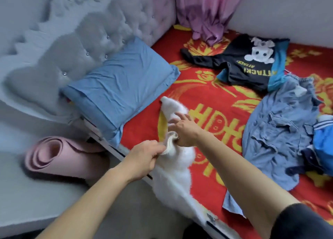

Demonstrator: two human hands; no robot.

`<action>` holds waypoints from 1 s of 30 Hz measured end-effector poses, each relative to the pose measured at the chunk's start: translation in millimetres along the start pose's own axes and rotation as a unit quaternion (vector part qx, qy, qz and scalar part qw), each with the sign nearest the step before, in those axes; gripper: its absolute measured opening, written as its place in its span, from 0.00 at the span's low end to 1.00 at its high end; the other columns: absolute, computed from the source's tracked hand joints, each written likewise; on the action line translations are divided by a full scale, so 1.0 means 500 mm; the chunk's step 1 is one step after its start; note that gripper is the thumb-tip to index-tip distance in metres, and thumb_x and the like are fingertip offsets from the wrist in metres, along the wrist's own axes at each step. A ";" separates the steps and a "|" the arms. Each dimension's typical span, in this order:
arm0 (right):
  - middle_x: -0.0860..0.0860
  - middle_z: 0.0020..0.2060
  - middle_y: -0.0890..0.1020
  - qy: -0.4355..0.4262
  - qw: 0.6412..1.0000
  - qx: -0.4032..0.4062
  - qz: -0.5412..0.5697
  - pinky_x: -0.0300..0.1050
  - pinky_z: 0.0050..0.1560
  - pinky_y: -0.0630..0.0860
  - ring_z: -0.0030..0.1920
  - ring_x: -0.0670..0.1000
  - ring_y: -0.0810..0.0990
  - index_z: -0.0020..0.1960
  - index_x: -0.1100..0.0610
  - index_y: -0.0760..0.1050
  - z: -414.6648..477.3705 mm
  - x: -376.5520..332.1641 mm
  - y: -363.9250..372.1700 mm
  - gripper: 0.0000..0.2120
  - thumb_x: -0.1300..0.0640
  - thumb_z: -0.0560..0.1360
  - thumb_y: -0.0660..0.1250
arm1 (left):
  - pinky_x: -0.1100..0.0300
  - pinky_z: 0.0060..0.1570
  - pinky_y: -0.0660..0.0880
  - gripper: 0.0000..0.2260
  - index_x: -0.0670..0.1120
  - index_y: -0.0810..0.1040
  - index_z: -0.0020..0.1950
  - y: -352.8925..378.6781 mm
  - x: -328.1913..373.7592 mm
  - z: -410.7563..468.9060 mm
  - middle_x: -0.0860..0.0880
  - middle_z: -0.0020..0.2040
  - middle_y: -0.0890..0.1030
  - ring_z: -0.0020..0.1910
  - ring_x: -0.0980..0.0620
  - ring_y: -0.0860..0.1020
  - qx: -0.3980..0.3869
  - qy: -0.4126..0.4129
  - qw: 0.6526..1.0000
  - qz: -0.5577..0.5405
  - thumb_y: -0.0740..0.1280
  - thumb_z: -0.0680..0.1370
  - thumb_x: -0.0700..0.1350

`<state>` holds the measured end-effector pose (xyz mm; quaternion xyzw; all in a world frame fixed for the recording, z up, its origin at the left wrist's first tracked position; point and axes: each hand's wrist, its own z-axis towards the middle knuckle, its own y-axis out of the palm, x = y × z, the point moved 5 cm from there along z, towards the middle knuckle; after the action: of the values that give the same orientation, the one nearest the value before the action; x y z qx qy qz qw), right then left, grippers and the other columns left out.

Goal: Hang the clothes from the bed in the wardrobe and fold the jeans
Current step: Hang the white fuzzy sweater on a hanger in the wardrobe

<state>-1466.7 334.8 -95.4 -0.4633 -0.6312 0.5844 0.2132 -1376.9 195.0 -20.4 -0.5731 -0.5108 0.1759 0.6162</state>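
Note:
A white fluffy garment (177, 174) lies over the near edge of the bed, one sleeve stretched toward the pillow. My left hand (144, 157) grips a bunched part of it near the collar. My right hand (185, 128) rests on the same garment just beyond, thumb hooked into the bunched opening, fingers spread. A black T-shirt (241, 64) with a white skull print lies at the far side. A crumpled light-blue denim shirt (275, 130) lies at the right, with a bright blue and navy garment (322, 145) beside it.
The bed has a red and yellow blanket (212, 98). A blue pillow (119, 91) leans on the grey tufted headboard (75, 46). A pink curtain (209, 11) hangs onto the far corner. A rolled pink mat (59, 157) lies on the floor at the left.

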 end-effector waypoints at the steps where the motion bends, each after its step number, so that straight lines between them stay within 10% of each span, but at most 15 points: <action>1: 0.52 0.65 0.77 -0.019 1.000 0.013 0.007 0.51 0.70 0.62 0.73 0.58 0.68 0.62 0.50 0.77 0.000 -0.043 -0.021 0.17 0.49 0.74 0.67 | 0.47 0.46 0.73 0.13 0.45 0.81 0.50 -0.037 -0.020 -0.040 0.47 0.41 0.74 0.46 0.43 0.75 0.038 -0.034 0.999 0.002 0.62 0.72 0.33; 5: 0.53 0.47 0.84 -0.018 0.981 0.116 0.154 0.48 0.51 0.74 0.52 0.58 0.82 0.52 0.55 0.79 -0.015 -0.202 -0.145 0.10 0.52 0.73 0.67 | 0.49 0.55 0.73 0.17 0.44 0.81 0.61 -0.194 -0.117 -0.234 0.42 0.51 0.80 0.53 0.40 0.78 0.253 -0.170 0.952 -0.008 0.64 0.75 0.31; 11: 0.52 0.36 0.80 -0.085 0.908 0.192 0.363 0.54 0.44 0.75 0.39 0.52 0.78 0.44 0.57 0.75 -0.059 -0.553 -0.284 0.12 0.53 0.63 0.65 | 0.55 0.42 0.70 0.08 0.41 0.82 0.54 -0.309 -0.200 -0.571 0.40 0.46 0.80 0.45 0.38 0.80 0.485 -0.258 0.834 -0.043 0.66 0.78 0.36; 20: 0.43 0.33 0.76 -0.198 0.890 0.137 0.387 0.36 0.35 0.69 0.35 0.42 0.74 0.43 0.57 0.76 -0.186 -1.111 -0.259 0.20 0.42 0.62 0.71 | 0.65 0.35 0.70 0.13 0.48 0.75 0.46 -0.285 -0.313 -1.132 0.53 0.39 0.79 0.38 0.55 0.77 0.543 -0.299 0.729 -0.291 0.64 0.80 0.57; 25: 0.44 0.64 0.79 -0.171 0.889 -0.061 0.421 0.50 0.68 0.71 0.64 0.46 0.77 0.66 0.48 0.78 -0.183 -1.374 -0.190 0.49 0.17 0.57 0.64 | 0.62 0.45 0.78 0.25 0.47 0.81 0.51 -0.301 -0.339 -1.422 0.51 0.45 0.84 0.45 0.55 0.82 0.557 -0.264 0.639 -0.460 0.68 0.70 0.67; 27: 0.49 0.51 0.86 -0.206 0.907 -0.091 0.355 0.48 0.56 0.81 0.51 0.49 0.85 0.55 0.50 0.85 -0.180 -1.485 -0.164 0.39 0.20 0.60 0.67 | 0.54 0.54 0.77 0.33 0.45 0.78 0.57 -0.304 -0.354 -1.520 0.50 0.50 0.82 0.52 0.51 0.81 0.570 -0.287 0.597 -0.487 0.67 0.68 0.72; 30: 0.45 0.36 0.85 -0.243 0.916 -0.104 0.301 0.37 0.38 0.80 0.38 0.45 0.84 0.43 0.51 0.85 -0.177 -1.630 -0.115 0.23 0.33 0.62 0.68 | 0.64 0.39 0.75 0.15 0.50 0.74 0.52 -0.295 -0.381 -1.639 0.49 0.45 0.79 0.41 0.59 0.79 0.626 -0.339 0.584 -0.390 0.73 0.71 0.55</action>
<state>-1023.4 -290.6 200.4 -0.4947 -0.5512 0.6466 -0.1826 -829.4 -430.8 175.4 0.3096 -0.6209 0.3765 0.6140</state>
